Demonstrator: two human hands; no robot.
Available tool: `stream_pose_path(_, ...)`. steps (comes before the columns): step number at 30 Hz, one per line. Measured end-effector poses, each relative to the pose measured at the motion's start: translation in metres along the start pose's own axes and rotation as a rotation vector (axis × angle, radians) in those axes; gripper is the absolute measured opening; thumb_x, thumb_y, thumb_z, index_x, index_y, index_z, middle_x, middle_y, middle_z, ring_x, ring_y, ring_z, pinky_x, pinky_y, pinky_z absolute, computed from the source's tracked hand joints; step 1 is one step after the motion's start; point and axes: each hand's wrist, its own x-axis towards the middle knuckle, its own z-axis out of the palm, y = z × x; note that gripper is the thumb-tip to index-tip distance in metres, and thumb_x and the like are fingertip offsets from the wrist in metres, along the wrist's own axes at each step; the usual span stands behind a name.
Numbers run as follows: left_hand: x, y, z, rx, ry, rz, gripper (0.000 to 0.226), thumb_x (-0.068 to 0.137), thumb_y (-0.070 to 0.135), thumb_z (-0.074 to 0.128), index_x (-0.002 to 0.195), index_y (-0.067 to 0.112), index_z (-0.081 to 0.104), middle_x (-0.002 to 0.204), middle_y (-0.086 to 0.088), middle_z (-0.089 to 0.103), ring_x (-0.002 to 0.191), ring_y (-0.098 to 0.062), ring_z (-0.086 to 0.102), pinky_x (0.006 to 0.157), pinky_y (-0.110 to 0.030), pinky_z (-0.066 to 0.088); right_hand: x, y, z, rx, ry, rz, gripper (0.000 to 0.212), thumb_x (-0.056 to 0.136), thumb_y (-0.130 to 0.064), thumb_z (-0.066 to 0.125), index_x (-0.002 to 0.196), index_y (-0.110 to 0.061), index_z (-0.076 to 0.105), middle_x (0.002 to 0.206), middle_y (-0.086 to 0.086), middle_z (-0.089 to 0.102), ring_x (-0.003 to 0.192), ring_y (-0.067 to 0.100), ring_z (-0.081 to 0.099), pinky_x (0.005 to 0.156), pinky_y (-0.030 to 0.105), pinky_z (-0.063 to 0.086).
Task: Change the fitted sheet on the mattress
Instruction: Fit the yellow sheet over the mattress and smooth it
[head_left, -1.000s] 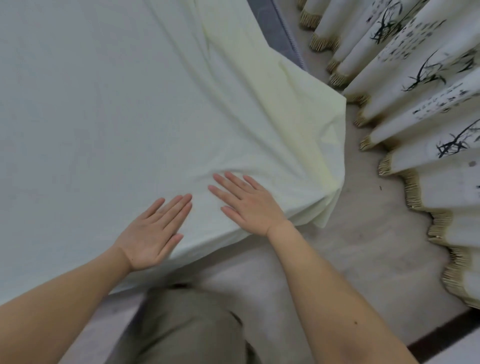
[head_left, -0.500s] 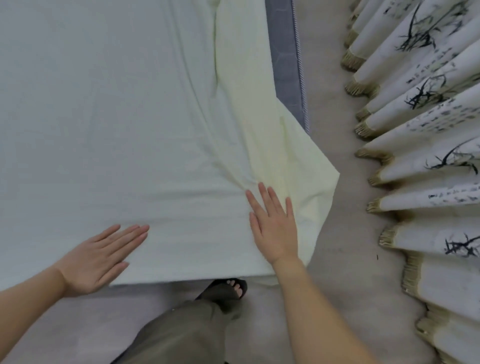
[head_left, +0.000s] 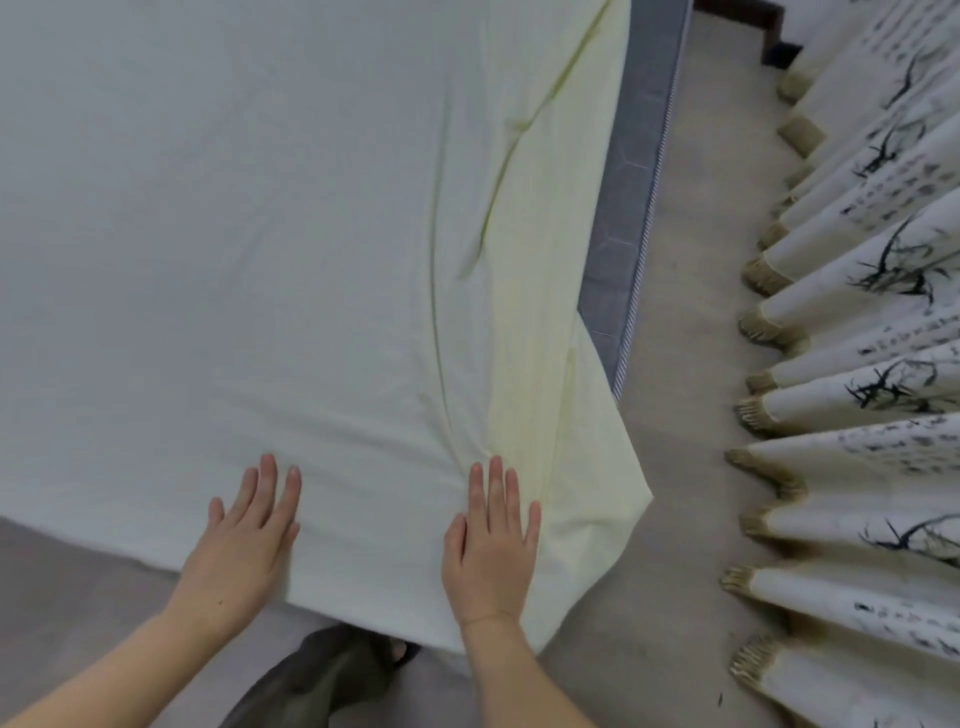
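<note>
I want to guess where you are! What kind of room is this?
Probably a bedroom. A pale yellow-green fabric sheet lies spread over a grey quilted mattress, and long white curtains with black ink-branch prints and tan fringed hems hang beside it, down to the beige floor.

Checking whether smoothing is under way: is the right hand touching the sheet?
Touching. The head view shows the right hand lying flat on the sheet, palm down and fingers straight, with no gap or shadow beneath it.
</note>
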Motion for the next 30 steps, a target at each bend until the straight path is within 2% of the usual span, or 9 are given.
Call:
stream_pose_path(3,-0.001,0.011,0.0,0.025,0.024,-0.04,0.068,0.088,0.052,-0.024,0.145,0.016,-0.023,0.16,-0.017,-0.012,0.149,-0.031,-0.004,0.117,-0.052,0.017,-0.001,0.001,0.002,-0.039,0.002,-0.014,0.061,0.091,-0.033,0.04,0.151,-0.023,0.033,0.16,-0.004,0.024,0.147,0.014,0.023,0.117,0.046,0.02)
stream_pose_path(6,-0.001,0.025,-0.004,0.011,0.064,-0.057,0.086,0.089,0.052,-0.025,0.151,0.008,0.014,0.156,-0.027,0.016,0.143,-0.043,0.023,0.105,-0.062,0.029,0.001,0.0,0.003,-0.084,0.016,-0.031,0.064,0.089,-0.038,0.041,0.15,-0.021,0.035,0.16,-0.002,0.024,0.147,0.016,0.024,0.116,0.048,0.022)
stream_pose_path(8,0.0,0.027,0.005,-0.005,0.13,-0.048,0.079,0.096,0.047,-0.012,0.148,0.005,0.031,0.151,-0.028,0.028,0.137,-0.045,0.035,0.099,-0.067,0.034,0.001,0.0,0.005,-0.105,0.037,-0.029,0.068,0.086,-0.042,0.044,0.149,-0.02,0.038,0.159,-0.001,0.026,0.146,0.017,0.026,0.115,0.05,0.023)
stream_pose_path(12,0.002,0.02,0.028,-0.033,0.295,-0.052,0.064,0.099,0.045,-0.001,0.152,0.016,0.022,0.159,-0.016,0.016,0.145,-0.033,0.023,0.111,-0.06,0.022,-0.001,-0.004,0.01,-0.174,0.092,-0.058,0.073,0.085,-0.051,0.043,0.15,-0.019,0.036,0.159,0.002,0.026,0.146,0.019,0.026,0.115,0.054,0.022)
stream_pose_path(16,0.008,0.015,0.047,-0.032,0.471,-0.031,0.058,0.099,0.043,0.007,0.153,0.026,0.019,0.16,-0.01,0.013,0.147,-0.024,0.018,0.115,-0.047,0.011,-0.002,-0.003,0.017,-0.217,0.151,-0.074,0.072,0.09,-0.059,0.034,0.154,-0.028,0.023,0.162,-0.001,0.017,0.15,0.018,0.014,0.118,0.053,0.014)
stream_pose_path(21,0.011,0.011,0.06,-0.091,0.615,0.008,0.055,0.1,0.042,0.009,0.151,0.032,0.025,0.158,-0.007,0.021,0.145,-0.021,0.026,0.117,-0.039,0.014,-0.001,-0.002,0.023,-0.219,0.188,-0.076,0.069,0.091,-0.066,0.017,0.154,-0.038,0.01,0.163,-0.006,0.007,0.15,0.015,0.002,0.118,0.048,-0.001)
stream_pose_path(24,0.01,0.013,0.065,-0.14,0.689,-0.005,0.056,0.098,0.043,0.009,0.148,0.035,0.032,0.157,-0.003,0.025,0.145,-0.018,0.028,0.117,-0.036,0.016,0.0,-0.001,0.024,-0.213,0.201,-0.088,0.071,0.089,-0.066,0.012,0.154,-0.037,0.009,0.163,-0.006,0.006,0.15,0.015,0.001,0.117,0.049,-0.002)
stream_pose_path(27,0.006,0.014,0.063,-0.157,0.705,-0.005,0.055,0.098,0.042,0.009,0.148,0.038,0.03,0.159,0.0,0.022,0.146,-0.014,0.023,0.117,-0.035,0.015,0.0,-0.002,0.021,-0.204,0.182,-0.09,0.072,0.088,-0.066,0.01,0.154,-0.037,0.01,0.164,-0.004,0.005,0.15,0.016,0.001,0.117,0.051,-0.002)
stream_pose_path(30,0.001,0.013,0.057,-0.167,0.611,0.016,0.051,0.101,0.041,0.012,0.152,0.04,0.017,0.162,0.001,0.008,0.149,-0.012,0.009,0.12,-0.034,0.007,-0.002,-0.004,0.013,-0.192,0.128,-0.093,0.068,0.09,-0.065,0.015,0.153,-0.04,0.014,0.163,-0.006,0.007,0.15,0.016,0.003,0.118,0.052,0.0)
